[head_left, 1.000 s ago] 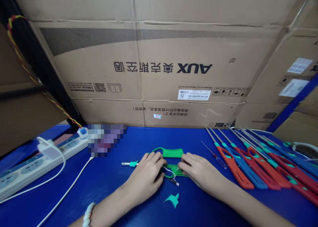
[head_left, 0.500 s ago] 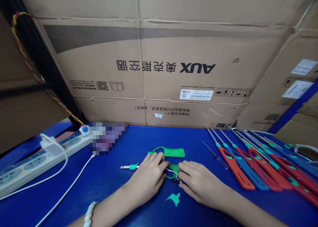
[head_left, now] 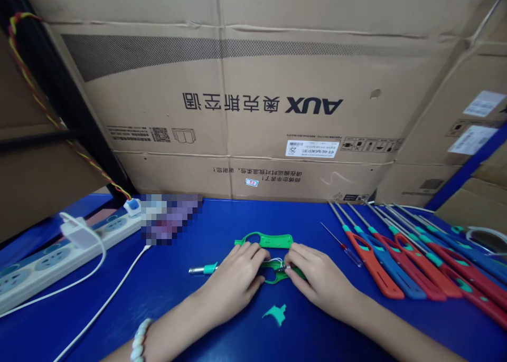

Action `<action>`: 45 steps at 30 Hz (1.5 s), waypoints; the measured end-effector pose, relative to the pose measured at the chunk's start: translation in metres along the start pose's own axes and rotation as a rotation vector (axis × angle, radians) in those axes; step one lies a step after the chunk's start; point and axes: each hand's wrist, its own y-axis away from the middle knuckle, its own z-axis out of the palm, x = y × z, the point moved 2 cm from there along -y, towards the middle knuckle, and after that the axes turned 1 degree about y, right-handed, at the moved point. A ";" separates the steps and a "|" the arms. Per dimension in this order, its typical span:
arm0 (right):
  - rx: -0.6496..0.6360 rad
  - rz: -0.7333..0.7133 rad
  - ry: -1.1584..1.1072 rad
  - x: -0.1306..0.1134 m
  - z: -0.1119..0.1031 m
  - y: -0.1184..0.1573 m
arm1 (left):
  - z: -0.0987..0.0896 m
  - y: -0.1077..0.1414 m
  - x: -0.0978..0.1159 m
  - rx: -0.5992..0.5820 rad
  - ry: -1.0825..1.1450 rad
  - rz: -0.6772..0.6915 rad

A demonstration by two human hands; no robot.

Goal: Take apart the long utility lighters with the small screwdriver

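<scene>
A green lighter shell half (head_left: 276, 279) with a ring-shaped opening lies between my hands, with thin white wires and a small black part (head_left: 282, 269) at it. My left hand (head_left: 236, 277) is closed round its left end, where a metal tube (head_left: 197, 270) with a teal collar sticks out to the left. My right hand (head_left: 317, 275) pinches at the black part and covers the shell's right end. Just behind, the other green shell half (head_left: 273, 241) lies on the blue table. A loose teal trigger piece (head_left: 276, 314) rests in front.
Several assembled lighters (head_left: 380, 262) in orange, blue and red lie at the right, beside a thin screwdriver (head_left: 348, 251). A white power strip (head_left: 51, 262) with cables is at the left. A cardboard box (head_left: 253, 87) stands behind the table (head_left: 158, 320).
The black part has moved up onto the shell between my hands, and my right hand has shifted with it. The white wires now arch above the shell. The view has shifted slightly.
</scene>
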 end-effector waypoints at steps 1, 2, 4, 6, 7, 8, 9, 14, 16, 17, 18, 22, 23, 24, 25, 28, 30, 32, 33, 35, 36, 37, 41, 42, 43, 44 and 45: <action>0.004 0.016 -0.028 0.000 0.000 0.000 | -0.001 0.000 0.001 0.004 0.005 -0.002; 0.007 0.029 -0.051 0.001 0.000 0.000 | -0.002 -0.001 0.001 0.005 0.006 -0.004; 0.011 0.042 -0.080 0.001 0.000 0.000 | -0.004 -0.002 0.002 0.004 -0.001 -0.013; 0.013 0.047 -0.092 0.000 0.000 -0.001 | -0.005 -0.003 0.003 0.005 -0.010 -0.019; 0.013 0.048 -0.095 0.000 -0.001 -0.001 | -0.006 -0.003 0.003 0.007 -0.012 -0.019; 0.012 0.049 -0.097 0.000 -0.001 -0.001 | -0.005 -0.003 0.003 0.009 -0.012 -0.016; 0.009 0.050 -0.097 -0.001 -0.002 -0.001 | -0.005 -0.003 0.003 0.011 -0.013 -0.011; -0.002 0.051 -0.069 -0.002 -0.002 -0.001 | -0.002 -0.002 0.000 0.016 -0.036 0.009; 0.000 0.049 -0.062 -0.002 -0.002 -0.001 | -0.002 -0.002 0.000 0.013 -0.053 0.016; 0.003 0.048 -0.061 -0.001 -0.001 -0.001 | -0.002 -0.003 0.000 0.009 -0.061 0.017; 0.006 0.047 -0.061 -0.001 -0.001 -0.001 | -0.003 -0.003 0.001 0.004 -0.067 0.017; 0.010 0.050 -0.050 -0.001 0.000 -0.001 | -0.005 -0.003 0.002 -0.016 -0.074 0.013; 0.011 0.050 -0.048 -0.001 0.001 -0.002 | -0.005 -0.003 0.002 -0.017 -0.072 0.014; 0.012 0.049 -0.046 -0.001 0.001 -0.002 | -0.005 -0.002 0.002 -0.018 -0.071 0.016; 0.014 0.047 -0.045 -0.001 0.001 -0.002 | -0.005 -0.002 0.002 -0.018 -0.072 0.017; 0.023 0.033 -0.043 0.000 0.002 -0.002 | -0.005 -0.002 0.001 -0.023 -0.077 0.026; 0.022 0.030 -0.038 0.001 0.003 -0.002 | -0.004 -0.003 0.000 -0.020 -0.076 0.031; 0.014 0.027 -0.034 0.002 0.003 -0.001 | -0.004 -0.003 -0.001 -0.013 -0.065 0.036; 0.008 0.026 -0.032 0.002 0.003 -0.001 | -0.004 -0.003 -0.002 -0.009 -0.059 0.037; 0.000 0.024 -0.030 0.002 0.003 -0.001 | -0.004 -0.003 -0.002 -0.009 -0.051 0.035; -0.003 0.022 -0.030 0.002 0.002 -0.001 | -0.004 -0.003 -0.002 -0.010 -0.048 0.033; -0.006 0.020 -0.031 0.002 0.002 -0.001 | -0.004 -0.003 -0.002 -0.012 -0.044 0.030; -0.030 0.007 -0.066 0.001 -0.001 -0.002 | -0.004 -0.003 -0.003 -0.024 0.002 0.026; -0.040 0.006 -0.079 0.001 -0.002 -0.002 | -0.004 -0.003 -0.003 -0.027 0.016 0.026; -0.050 0.008 -0.089 0.001 -0.003 -0.002 | -0.003 -0.003 -0.004 -0.030 0.029 0.027; -0.061 0.011 -0.099 0.001 -0.003 -0.002 | -0.003 -0.003 -0.004 -0.031 0.040 0.028; -0.072 0.014 -0.107 0.001 -0.003 -0.002 | -0.003 -0.003 -0.004 -0.036 0.052 0.028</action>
